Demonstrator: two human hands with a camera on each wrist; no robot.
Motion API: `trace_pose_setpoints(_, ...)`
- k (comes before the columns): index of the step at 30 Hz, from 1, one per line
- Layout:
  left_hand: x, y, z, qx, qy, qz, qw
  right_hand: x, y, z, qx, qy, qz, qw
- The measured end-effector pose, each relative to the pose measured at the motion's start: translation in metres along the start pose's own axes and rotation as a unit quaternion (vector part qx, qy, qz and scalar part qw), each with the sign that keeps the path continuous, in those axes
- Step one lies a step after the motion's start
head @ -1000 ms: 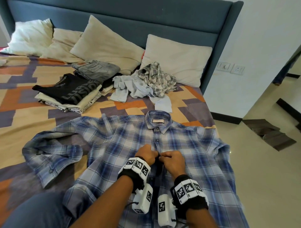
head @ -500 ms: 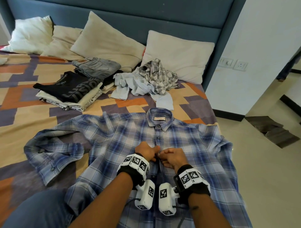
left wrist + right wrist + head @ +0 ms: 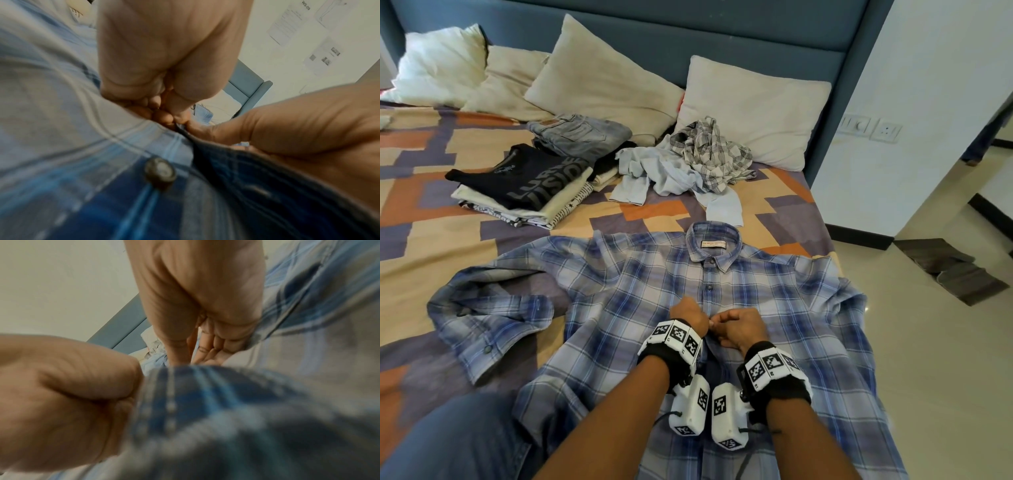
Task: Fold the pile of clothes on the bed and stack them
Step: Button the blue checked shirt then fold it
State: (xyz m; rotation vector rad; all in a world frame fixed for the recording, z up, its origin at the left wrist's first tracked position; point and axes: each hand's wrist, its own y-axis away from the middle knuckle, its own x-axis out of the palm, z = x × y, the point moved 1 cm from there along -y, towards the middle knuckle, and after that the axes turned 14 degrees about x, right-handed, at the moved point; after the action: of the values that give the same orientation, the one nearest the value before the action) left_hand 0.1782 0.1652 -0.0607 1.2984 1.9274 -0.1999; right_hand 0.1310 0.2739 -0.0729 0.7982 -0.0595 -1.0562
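Note:
A blue plaid shirt [image 3: 619,291] lies spread front-up on the bed, collar pointing away, its left sleeve bent across the bedspread. My left hand [image 3: 690,313] and right hand [image 3: 736,325] meet at the shirt's front opening at mid-chest, and each pinches one edge of it. In the left wrist view my left hand [image 3: 164,65] has its fingers curled on the cloth edge, the right hand [image 3: 287,121] comes in from the right, and a dark button [image 3: 160,172] sits free just below. The right wrist view shows the right hand [image 3: 201,296] pinching the plaid edge opposite the left hand [image 3: 72,386].
A stack of folded clothes [image 3: 524,185] with a black T-shirt on top sits at the back left, and folded jeans [image 3: 582,133] lie behind it. A crumpled pile of unfolded shirts [image 3: 688,161] lies beyond the collar. Pillows [image 3: 750,106] line the headboard. The bed's right edge drops to the floor [image 3: 928,377].
Both hands stay together at the shirt's front opening and only shift slightly. The shirt has not moved on the bed.

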Motion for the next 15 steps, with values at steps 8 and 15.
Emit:
trace_pose_setpoints(8, -0.002, 0.000, 0.010, 0.031, 0.001, 0.007, 0.999, 0.007, -0.002, 0.004, -0.042, 0.082, -0.066, 0.994)
trace_pose_setpoints(15, 0.002, 0.001, 0.007, 0.046, -0.034, -0.004, 0.998, 0.015, -0.002, 0.007, -0.079, 0.194, -0.085, 0.974)
